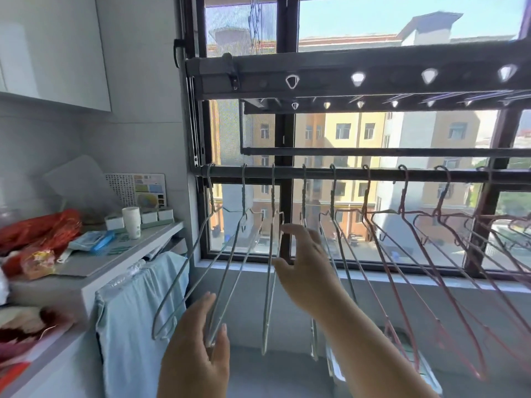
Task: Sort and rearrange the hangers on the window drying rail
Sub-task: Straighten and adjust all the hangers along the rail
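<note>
Room: you face a dark-framed window (284,133) with sunlit apartment blocks outside; a white wall cabinet (57,47) sits at upper left of the frame.
Surface: a white counter (94,268) at left carries a crumpled red bag (40,228), a white cup (132,222) and small packets; a pale blue cloth (138,311) drapes over its front edge.
Rail: the round dark drying rail (316,171) crosses the middle of the frame, under a flat metal rack (330,73) pierced with triangular holes.
Hangers: thin wire, twisted necks. Five pale green hangers (273,193) hang on the left part of the rail, and pink hangers (404,193) fill the right part.
Left hand: your left hand (198,349), at lower centre, has the low corner of the second green hanger between thumb and fairly straight fingers; you cannot tell whether they pinch it.
Right hand: your right hand (307,271) is raised at centre among the green hangers, fingers spread wide, blurred, gripping nothing.
</note>
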Demonstrator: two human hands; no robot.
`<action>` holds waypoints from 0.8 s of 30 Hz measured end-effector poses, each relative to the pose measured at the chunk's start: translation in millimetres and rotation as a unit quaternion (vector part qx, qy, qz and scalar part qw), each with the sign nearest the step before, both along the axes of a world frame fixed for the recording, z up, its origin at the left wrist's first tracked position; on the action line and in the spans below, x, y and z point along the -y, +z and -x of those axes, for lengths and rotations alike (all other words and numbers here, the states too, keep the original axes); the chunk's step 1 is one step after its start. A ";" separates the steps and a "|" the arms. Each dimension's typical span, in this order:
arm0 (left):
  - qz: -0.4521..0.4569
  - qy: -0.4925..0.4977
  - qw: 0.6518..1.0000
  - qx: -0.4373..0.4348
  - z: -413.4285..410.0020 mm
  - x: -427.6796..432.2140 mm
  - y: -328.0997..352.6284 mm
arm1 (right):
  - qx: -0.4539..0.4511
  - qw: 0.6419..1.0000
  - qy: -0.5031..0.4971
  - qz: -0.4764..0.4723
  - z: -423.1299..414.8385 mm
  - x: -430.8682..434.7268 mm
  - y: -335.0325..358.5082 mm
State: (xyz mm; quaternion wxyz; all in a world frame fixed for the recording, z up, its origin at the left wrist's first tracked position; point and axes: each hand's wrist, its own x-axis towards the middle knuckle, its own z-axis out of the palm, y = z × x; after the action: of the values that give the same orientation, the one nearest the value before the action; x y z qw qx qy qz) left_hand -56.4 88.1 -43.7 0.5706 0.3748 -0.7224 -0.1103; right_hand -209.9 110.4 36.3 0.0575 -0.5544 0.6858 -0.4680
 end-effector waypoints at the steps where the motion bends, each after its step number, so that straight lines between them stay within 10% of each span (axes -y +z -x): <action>1: 0.030 -0.018 0.999 -0.009 2.1 -6.4 3.6 | -0.020 0.999 -0.029 0.010 9.3 -8.4 -3.0; 11: -0.023 -0.144 0.987 0.073 75.3 -39.2 5.8 | -0.031 0.989 -0.107 -0.092 45.9 -40.4 -28.2; 24: -0.112 -0.108 0.983 0.099 81.3 -32.7 -6.2 | 0.309 0.949 -0.065 0.015 33.1 -18.0 -52.0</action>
State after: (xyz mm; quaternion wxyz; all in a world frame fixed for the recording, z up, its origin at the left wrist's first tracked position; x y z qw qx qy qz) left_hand -137.7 120.9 -49.9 0.4357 0.3651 -0.7944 -0.2142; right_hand -243.0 128.4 -15.6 0.2276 -0.3376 0.6621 -0.6292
